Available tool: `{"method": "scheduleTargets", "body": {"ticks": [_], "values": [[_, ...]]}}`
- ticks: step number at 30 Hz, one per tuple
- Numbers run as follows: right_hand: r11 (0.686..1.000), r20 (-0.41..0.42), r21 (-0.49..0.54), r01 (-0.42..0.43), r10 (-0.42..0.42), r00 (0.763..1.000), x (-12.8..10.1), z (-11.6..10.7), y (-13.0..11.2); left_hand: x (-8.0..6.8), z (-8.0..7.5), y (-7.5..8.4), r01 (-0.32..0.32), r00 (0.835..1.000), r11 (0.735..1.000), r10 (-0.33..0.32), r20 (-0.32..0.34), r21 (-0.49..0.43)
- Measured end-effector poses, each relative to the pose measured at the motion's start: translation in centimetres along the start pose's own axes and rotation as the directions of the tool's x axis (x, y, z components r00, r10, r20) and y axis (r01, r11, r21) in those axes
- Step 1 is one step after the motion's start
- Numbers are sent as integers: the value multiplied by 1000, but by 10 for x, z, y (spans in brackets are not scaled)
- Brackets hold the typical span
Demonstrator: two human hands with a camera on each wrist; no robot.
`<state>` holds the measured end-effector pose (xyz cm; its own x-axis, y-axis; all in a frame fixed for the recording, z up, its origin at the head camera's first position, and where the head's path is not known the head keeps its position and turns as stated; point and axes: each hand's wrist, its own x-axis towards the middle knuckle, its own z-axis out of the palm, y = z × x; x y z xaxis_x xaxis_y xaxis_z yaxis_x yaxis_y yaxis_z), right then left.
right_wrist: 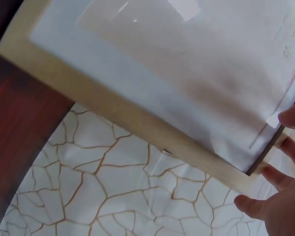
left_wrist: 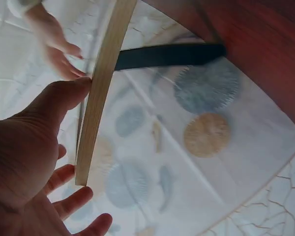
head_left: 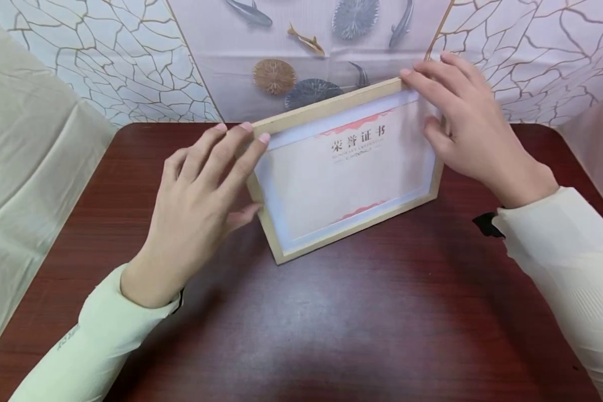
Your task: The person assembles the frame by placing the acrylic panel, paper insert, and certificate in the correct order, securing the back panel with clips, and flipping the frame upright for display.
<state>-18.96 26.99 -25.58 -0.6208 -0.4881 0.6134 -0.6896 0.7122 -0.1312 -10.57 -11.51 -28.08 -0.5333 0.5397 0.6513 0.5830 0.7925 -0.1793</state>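
Wooden picture frame (head_left: 347, 167) with a certificate (head_left: 349, 176) inside, standing on its lower edge toward the back middle of the dark red table (head_left: 331, 324), leaning back, one lower corner nearer the front than the other. Left hand (head_left: 201, 195) at the frame's left end: fingers straight and spread across the top left corner, thumb against the side rail, touching rather than wrapped round it. Right hand (head_left: 469, 134) at the top right corner, fingers stretched along the top rail, thumb down the front near the side; looks like a light pinch, but hard to call from the head view. Left wrist view: frame edge (left_wrist: 101, 93) seen end-on, thumb pressed to it, dark strip behind, possibly a stand leg. Right wrist view: frame corner (right_wrist: 236, 179) with fingertips just round it. Patterned cloth (head_left: 306, 61) with fish and crackle print hanging behind the table's back edge. For steadying well, probably best: even pressure at both top corners, pads on the wood and off the pane, lower edge flat on the table, no twisting.
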Motion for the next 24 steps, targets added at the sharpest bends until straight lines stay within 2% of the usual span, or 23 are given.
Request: {"method": "scheduleTargets", "body": {"ticks": [4, 7, 11, 14, 19, 24], "values": [[997, -15, -58, 52, -53, 999, -11, -4, 1, 4, 12, -14, 43, 999, 999, -44, 19, 27], [992, -13, -110, 70, -72, 997, -17, -5, 0, 9, 19, -24, 79, 994, 996, -82, 66, 41], [992, -36, -112, 61, -65, 997, -20, -3, -4, 14, 25, -36, 126, 985, 991, -130, 114, 44], [996, -54, -79, 51, -56, 997, -24, 0, -6, 16, 29, -43, 151, 982, 988, -154, 113, 37], [999, -58, -54, 8, -11, 998, -37, -2, 0, 13, 37, -50, 154, 982, 988, -157, 106, 31], [999, -44, -53, -14, 12, 999, -55, -8, 13, 3, 46, -52, 156, 979, 988, -155, 132, 6]]}}
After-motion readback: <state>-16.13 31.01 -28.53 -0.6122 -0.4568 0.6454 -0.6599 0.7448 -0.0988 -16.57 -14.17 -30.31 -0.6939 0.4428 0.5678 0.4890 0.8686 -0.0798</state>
